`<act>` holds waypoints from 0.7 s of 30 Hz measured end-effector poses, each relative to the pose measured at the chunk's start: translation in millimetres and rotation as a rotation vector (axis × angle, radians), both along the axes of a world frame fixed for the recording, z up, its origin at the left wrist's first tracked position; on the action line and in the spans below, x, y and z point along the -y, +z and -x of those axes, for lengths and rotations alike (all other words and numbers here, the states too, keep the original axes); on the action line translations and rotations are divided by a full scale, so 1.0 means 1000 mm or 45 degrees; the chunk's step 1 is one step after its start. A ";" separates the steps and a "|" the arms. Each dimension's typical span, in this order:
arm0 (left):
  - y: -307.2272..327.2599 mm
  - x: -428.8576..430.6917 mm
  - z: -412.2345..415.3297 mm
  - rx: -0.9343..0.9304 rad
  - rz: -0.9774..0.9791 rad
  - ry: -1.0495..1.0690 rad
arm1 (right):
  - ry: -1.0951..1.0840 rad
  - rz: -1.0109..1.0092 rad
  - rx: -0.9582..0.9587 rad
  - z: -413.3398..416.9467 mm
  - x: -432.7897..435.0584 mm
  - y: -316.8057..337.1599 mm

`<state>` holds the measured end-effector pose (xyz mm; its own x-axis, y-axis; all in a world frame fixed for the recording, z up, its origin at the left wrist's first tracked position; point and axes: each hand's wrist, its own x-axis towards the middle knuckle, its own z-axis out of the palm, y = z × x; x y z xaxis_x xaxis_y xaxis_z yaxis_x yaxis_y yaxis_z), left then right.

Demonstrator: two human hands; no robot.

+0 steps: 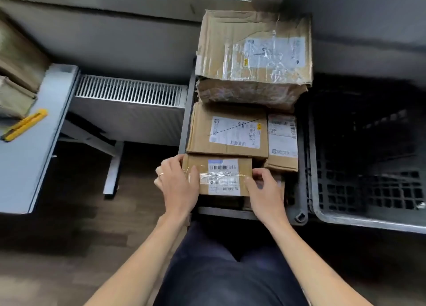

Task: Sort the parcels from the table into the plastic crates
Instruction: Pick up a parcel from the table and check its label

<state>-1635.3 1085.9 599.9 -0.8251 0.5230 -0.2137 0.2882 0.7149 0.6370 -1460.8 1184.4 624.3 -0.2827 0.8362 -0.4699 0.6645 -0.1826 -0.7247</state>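
Note:
A small taped cardboard parcel (pixel 220 175) with white labels sits at the near end of a grey plastic crate (pixel 299 216) on the floor. My left hand (pixel 176 183) grips its left end and my right hand (pixel 262 190) grips its right end. Behind it in the same crate lie a medium labelled parcel (pixel 227 131), a narrow parcel (pixel 282 142) to the right, and a large crumpled box (pixel 253 57) on top at the far end. More cardboard parcels (pixel 16 75) rest on the table (pixel 30 163) at the far left.
A second dark plastic crate (pixel 368 167) stands to the right, with nothing seen inside. A yellow utility knife (pixel 24 124) lies on the table. A white radiator (pixel 129 107) stands against the wall between the table and the crates. My legs are at the bottom centre.

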 end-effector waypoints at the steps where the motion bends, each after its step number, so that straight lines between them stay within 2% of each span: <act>1: -0.002 0.002 0.003 0.009 -0.030 -0.024 | -0.021 0.006 0.002 0.003 0.002 -0.001; 6: -0.008 0.007 0.006 0.006 -0.125 -0.077 | -0.095 0.009 0.007 0.011 0.008 -0.002; 15: -0.010 0.013 0.012 0.014 -0.149 -0.195 | -0.190 0.056 0.044 0.011 0.014 -0.004; 21: -0.002 0.021 0.010 0.012 -0.254 -0.147 | -0.190 -0.020 0.075 0.010 0.021 0.000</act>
